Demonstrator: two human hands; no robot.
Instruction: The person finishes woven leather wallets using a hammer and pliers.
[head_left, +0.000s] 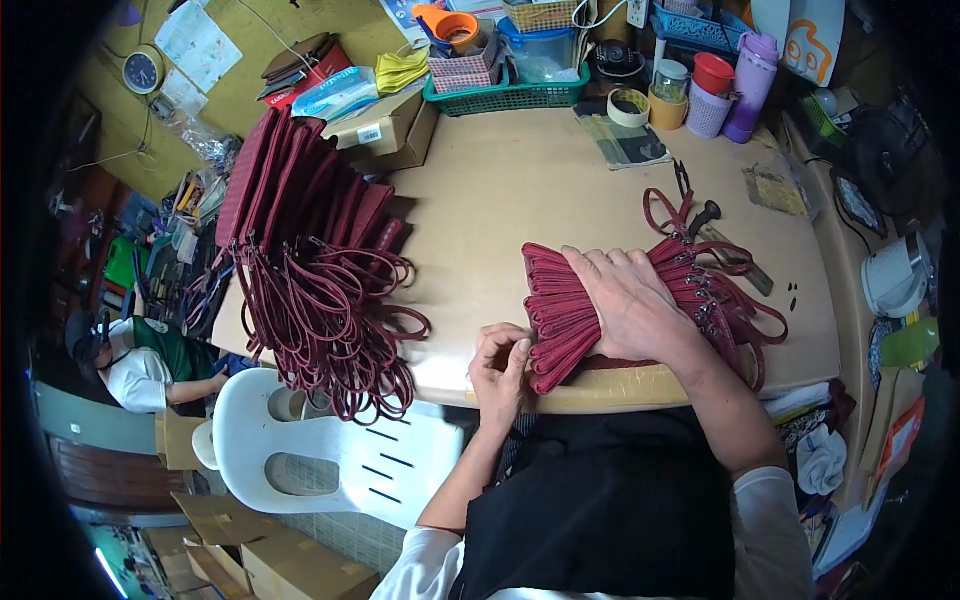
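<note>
A row of maroon zip pouches point(560, 345) with wrist straps stands packed side by side near the table's front edge. Over its top lies my right hand point(635, 305), fingers reaching toward the far side and gripping the row; its thumb is mostly hidden. My left hand point(500, 365) is at the row's left end, fingers curled toward the thumb. Whether anything small is between them I cannot make out. Looped maroon straps point(735, 310) with metal clips trail off to the right. A larger pile of maroon pouches point(300, 180) stands on the left, its straps hanging over the edge.
Along the back are a green basket point(510, 97), a cardboard box point(385, 130), a tape roll point(628, 108) and a purple bottle point(752, 88). A hammer-like tool point(735, 255) lies beyond the straps. A white chair point(330, 450) stands front left; another person point(145, 365) sits further left.
</note>
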